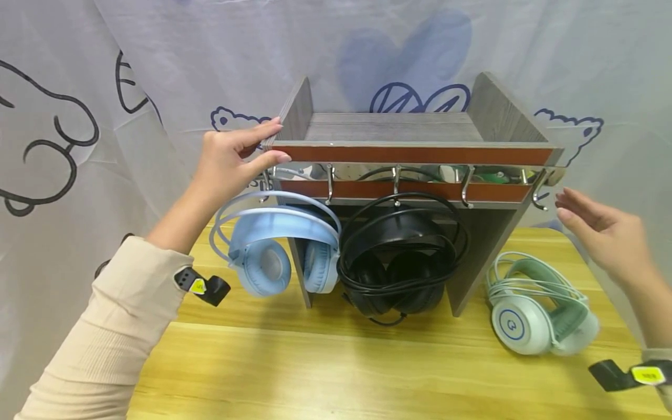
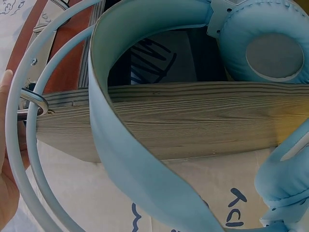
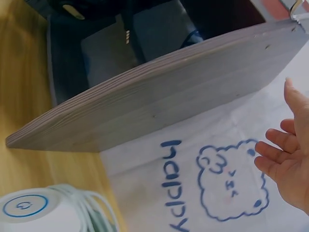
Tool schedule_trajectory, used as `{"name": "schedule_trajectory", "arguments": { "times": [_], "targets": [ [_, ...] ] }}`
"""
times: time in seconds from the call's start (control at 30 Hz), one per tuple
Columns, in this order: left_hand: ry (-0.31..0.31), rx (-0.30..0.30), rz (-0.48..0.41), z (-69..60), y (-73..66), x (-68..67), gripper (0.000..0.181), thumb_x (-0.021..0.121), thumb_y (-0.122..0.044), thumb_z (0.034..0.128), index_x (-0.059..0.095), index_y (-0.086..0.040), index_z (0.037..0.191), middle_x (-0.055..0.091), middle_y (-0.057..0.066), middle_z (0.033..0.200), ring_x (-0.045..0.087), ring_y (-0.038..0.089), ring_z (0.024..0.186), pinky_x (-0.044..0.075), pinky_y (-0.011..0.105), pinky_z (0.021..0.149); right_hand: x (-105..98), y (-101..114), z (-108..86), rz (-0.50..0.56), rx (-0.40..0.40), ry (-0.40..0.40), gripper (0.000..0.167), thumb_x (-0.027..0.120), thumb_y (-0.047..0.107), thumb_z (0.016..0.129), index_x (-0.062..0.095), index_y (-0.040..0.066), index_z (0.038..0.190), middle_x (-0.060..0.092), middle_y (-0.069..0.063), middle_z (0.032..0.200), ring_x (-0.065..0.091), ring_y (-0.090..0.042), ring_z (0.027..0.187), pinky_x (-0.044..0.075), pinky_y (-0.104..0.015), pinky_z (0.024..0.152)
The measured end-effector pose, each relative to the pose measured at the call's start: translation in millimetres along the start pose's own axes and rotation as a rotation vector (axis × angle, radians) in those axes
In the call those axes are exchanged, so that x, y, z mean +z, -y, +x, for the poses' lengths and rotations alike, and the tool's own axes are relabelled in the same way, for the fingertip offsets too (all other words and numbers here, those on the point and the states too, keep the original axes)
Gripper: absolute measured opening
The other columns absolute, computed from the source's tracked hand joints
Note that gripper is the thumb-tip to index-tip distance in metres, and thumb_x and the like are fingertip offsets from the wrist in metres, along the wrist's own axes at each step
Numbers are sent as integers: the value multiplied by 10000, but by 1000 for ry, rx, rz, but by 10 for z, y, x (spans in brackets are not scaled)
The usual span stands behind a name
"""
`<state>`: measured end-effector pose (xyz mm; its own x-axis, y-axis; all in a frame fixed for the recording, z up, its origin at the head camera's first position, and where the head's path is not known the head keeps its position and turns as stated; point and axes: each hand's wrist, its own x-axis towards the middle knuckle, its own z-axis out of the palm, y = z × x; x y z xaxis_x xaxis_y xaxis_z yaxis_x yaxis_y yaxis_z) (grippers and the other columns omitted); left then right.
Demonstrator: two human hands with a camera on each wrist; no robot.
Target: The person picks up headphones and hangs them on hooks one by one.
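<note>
My left hand holds the upper left corner of a grey wooden rack, its thumb on the brown front strip. Below that hand, light blue headphones hang from the leftmost metal hook; in the left wrist view their headband fills much of the picture. Black headphones with a coiled cable hang from the middle hook. Off the rack's right side, my right hand is empty, fingers loosely extended, near the rightmost hook. Pale green-white headphones lie on the table below it.
The rack stands on a yellow wood-grain table. Behind it hangs a white curtain with printed drawings. Two more metal hooks, a left-centre hook and a right-centre hook, carry nothing.
</note>
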<state>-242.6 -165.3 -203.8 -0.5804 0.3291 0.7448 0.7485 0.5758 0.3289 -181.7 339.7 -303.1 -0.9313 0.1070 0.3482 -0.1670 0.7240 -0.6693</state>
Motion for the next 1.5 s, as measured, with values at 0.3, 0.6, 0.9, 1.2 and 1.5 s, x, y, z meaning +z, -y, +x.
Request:
{"name": "schedule_trajectory", "arguments": {
  "times": [0.3, 0.6, 0.9, 1.2, 1.5],
  "targets": [
    [0, 0, 6, -3, -13, 5, 426, 760, -85, 726, 651, 15, 1124, 636, 144, 1166, 633, 246, 1066, 426, 7, 846, 79, -314, -153, 53, 163, 36, 538, 510, 410, 932, 383, 208, 1415, 450, 359, 1252, 400, 260, 1000, 338, 68, 814],
    [-3, -8, -3, -1, -21, 10, 431, 763, -74, 724, 646, 20, 1128, 631, 144, 1175, 630, 248, 1070, 434, 22, 856, 142, -499, -221, 124, 182, 22, 537, 538, 352, 931, 398, 129, 1399, 460, 458, 1066, 401, 305, 866, 355, 73, 758],
    [-17, -6, -7, -6, -23, 11, 422, 759, -78, 725, 649, 28, 1118, 634, 155, 1160, 635, 251, 1058, 442, 33, 856, 229, -672, -237, 244, 227, 14, 499, 583, 295, 914, 433, 171, 1374, 499, 490, 896, 438, 309, 798, 375, 63, 681],
    [-24, -17, -22, -13, -15, 17, 421, 761, -71, 725, 648, 32, 1117, 634, 155, 1162, 631, 243, 1064, 457, 71, 874, 297, -876, -246, 283, 298, 22, 405, 601, 318, 899, 516, 285, 1294, 524, 481, 827, 441, 300, 781, 380, 59, 661],
    [-26, -14, -20, -14, -11, 27, 426, 765, -72, 722, 648, 30, 1119, 635, 151, 1162, 636, 249, 1057, 451, 43, 857, 333, -1117, -283, 107, 368, 60, 570, 547, 456, 898, 396, 212, 1390, 400, 531, 836, 358, 175, 1155, 350, 57, 747]
  ]
}}
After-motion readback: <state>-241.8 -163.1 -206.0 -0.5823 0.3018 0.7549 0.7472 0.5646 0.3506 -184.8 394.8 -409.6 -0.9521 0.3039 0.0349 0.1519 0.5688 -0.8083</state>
